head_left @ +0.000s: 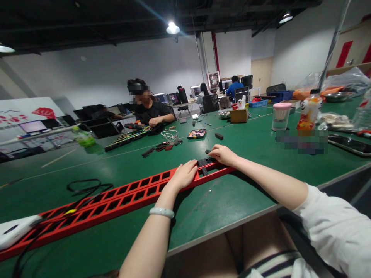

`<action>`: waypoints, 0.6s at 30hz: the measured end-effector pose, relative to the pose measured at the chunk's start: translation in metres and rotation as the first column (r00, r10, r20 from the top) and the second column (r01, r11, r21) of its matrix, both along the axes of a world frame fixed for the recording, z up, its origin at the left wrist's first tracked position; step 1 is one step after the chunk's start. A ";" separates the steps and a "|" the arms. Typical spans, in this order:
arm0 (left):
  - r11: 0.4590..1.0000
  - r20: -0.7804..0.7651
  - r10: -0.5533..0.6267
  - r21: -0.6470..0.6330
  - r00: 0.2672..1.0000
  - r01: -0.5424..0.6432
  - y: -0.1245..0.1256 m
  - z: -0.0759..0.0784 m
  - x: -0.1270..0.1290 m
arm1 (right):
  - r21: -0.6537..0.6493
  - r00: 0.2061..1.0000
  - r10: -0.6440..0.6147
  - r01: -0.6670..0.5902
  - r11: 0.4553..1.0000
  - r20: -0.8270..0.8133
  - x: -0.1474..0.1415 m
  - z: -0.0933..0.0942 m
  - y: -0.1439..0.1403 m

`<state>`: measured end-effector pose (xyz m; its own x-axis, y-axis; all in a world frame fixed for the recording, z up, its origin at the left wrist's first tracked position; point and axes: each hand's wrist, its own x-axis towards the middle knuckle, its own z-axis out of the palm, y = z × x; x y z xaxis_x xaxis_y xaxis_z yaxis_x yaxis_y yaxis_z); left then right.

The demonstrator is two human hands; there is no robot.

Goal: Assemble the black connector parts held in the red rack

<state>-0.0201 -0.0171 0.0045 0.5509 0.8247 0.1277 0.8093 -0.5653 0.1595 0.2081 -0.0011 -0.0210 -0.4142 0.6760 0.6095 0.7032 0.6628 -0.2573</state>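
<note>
A long red slotted frame (130, 206) lies at a slant across the green table. My left hand (184, 175) rests palm-down on it, fingers stretched out, the tips beside a black part (204, 162) set in the frame. My right hand (224, 155) is pinched at the frame's right end, holding a small black block (208, 151) at the fingertips. Between the front rails sits another small black piece (204, 172). On the frame's left end lies a white device (19, 231) with a black cable (87, 189).
Loose dark pieces (160, 147), a black block (219, 136) and a small patterned box (197, 133) lie beyond the frame. To the right stand a pink-lidded cup (280, 117), a drink bottle (309, 112) and a phone (349, 144). A person (150, 110) works across the table.
</note>
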 end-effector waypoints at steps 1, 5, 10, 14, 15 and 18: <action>1.000 -0.001 0.003 -0.004 1.000 -0.003 0.000 0.000 0.000 | 0.014 1.000 0.015 -0.015 1.000 -0.009 0.000 0.000 -0.001; 1.000 0.002 -0.002 0.002 1.000 0.002 -0.001 0.000 0.001 | 0.036 0.997 0.076 -0.075 0.997 -0.035 -0.003 0.006 -0.011; 1.000 -0.004 -0.003 0.016 1.000 0.003 -0.002 -0.001 0.001 | 0.029 0.994 0.106 -0.106 0.994 -0.022 -0.013 0.018 -0.032; 1.000 -0.005 -0.007 0.021 1.000 0.007 -0.004 0.000 0.003 | 0.004 0.990 0.137 -0.137 0.991 0.018 -0.020 0.020 -0.040; 1.000 -0.004 -0.006 0.022 1.000 0.007 -0.004 0.000 0.003 | -0.004 0.990 0.142 -0.142 0.990 0.021 -0.021 0.019 -0.040; 1.000 -0.003 0.003 0.021 1.000 -0.003 -0.007 0.002 0.004 | -0.027 0.985 0.168 -0.168 0.985 0.025 -0.021 0.020 -0.040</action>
<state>-0.0159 -0.0238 0.0069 0.5486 0.8237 0.1432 0.8117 -0.5658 0.1449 0.1871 -0.0406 -0.0010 -0.5390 0.6101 0.5808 0.5893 0.7658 -0.2575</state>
